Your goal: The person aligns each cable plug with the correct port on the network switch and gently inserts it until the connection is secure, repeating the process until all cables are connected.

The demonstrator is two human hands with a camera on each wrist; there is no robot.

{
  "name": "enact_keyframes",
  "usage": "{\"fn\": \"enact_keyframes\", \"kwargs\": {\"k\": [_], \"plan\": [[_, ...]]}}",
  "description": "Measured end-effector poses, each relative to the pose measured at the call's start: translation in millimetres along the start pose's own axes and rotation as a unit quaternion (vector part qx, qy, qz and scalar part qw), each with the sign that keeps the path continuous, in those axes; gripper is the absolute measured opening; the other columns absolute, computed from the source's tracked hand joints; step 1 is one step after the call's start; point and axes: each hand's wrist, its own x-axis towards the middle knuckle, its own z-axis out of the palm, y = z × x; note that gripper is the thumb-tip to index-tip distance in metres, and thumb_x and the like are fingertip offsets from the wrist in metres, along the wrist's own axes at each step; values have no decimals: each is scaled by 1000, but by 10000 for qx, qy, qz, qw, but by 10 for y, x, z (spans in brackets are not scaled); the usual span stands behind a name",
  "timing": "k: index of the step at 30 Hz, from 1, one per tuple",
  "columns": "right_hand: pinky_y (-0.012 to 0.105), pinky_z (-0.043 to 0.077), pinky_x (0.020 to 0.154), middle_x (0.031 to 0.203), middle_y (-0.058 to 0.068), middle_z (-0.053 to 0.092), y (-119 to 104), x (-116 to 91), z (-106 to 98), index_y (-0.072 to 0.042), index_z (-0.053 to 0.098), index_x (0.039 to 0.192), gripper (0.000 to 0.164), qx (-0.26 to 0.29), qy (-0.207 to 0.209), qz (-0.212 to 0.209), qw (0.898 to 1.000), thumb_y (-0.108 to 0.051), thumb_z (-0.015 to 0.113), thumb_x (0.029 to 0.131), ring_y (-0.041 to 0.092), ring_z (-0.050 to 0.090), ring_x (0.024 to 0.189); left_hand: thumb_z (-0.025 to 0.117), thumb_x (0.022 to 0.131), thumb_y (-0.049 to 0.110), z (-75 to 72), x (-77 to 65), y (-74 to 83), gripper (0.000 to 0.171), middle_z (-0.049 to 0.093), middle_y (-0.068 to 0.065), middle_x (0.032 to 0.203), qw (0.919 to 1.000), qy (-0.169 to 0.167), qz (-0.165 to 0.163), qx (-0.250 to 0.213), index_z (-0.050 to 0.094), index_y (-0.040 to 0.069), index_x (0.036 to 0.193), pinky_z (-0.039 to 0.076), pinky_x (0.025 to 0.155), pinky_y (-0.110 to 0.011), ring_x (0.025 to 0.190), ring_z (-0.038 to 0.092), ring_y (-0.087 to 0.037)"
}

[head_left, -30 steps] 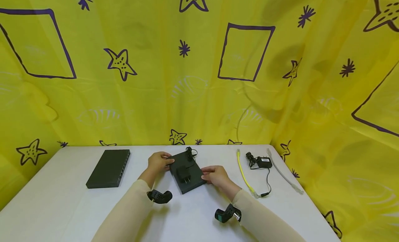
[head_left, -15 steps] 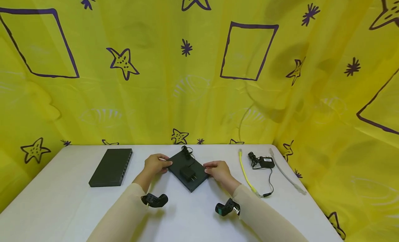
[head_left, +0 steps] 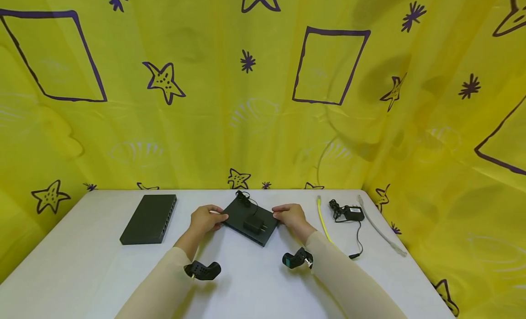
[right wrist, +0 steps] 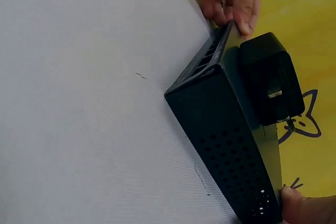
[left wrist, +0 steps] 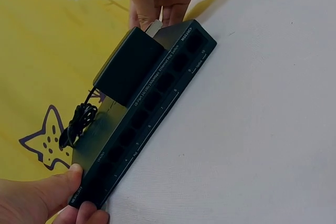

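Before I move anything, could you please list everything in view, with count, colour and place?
Held switch: one, black, between the hands
Top adapter: one, black, on the held switch
Loose switch: one, black, table's left side
Loose adapter: one, black, table's right side
Cords: two, black, one per adapter
Yellow cable: one, yellow, left of the loose adapter, partly hidden by the right sleeve
Grey cable: one, pale grey, near the table's right edge
Table: one, white, under everything
Backdrop: one, yellow with purple drawings, behind the table
Wrist cameras: two, black, one per wrist
Sleeves: two, beige, on the arms
Left hand: one, bare, holding the held switch's left corner
Right hand: one, bare, holding its right corner
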Motion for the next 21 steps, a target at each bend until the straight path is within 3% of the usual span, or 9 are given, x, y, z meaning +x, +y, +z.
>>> {"fn": "enact_keyframes", "kwargs": {"k": [10,14,18,21], "plan": [[22,54,70,95,13,75,-5,78,-22,4,74,105,21,127,61,160,9998,4,70,84,9,62,77,81,80,13,24,-56,-7,29,68,-12,84,10000,32,60,51,69,-2,102,58,59,-23,62,62,-13],[23,55,72,99,14,75,2,86,-37,3,74,105,20,32,23,127,9999,2,71,85,9,62,78,79,83,16,29,-25,24,28,66,-12,89,9983,28,-7,574,70,0,103,55,60,-22,67,60,-14],[23,56,74,101,15,74,15,83,-36,4,74,105,20,56,-30,60,10000,2,71,85,9,62,79,75,87,22,23,70,74,29,66,-16,100,9939,-44,148,1094,70,1,106,55,62,-25,75,60,-19],[24,56,74,99,16,74,25,82,-22,6,73,105,21,157,-62,2,9999,3,71,85,8,63,78,73,89,27,33,145,120,35,65,-21,115,9888,-52,331,1451,70,2,112,55,75,-33,91,62,-28]]}}
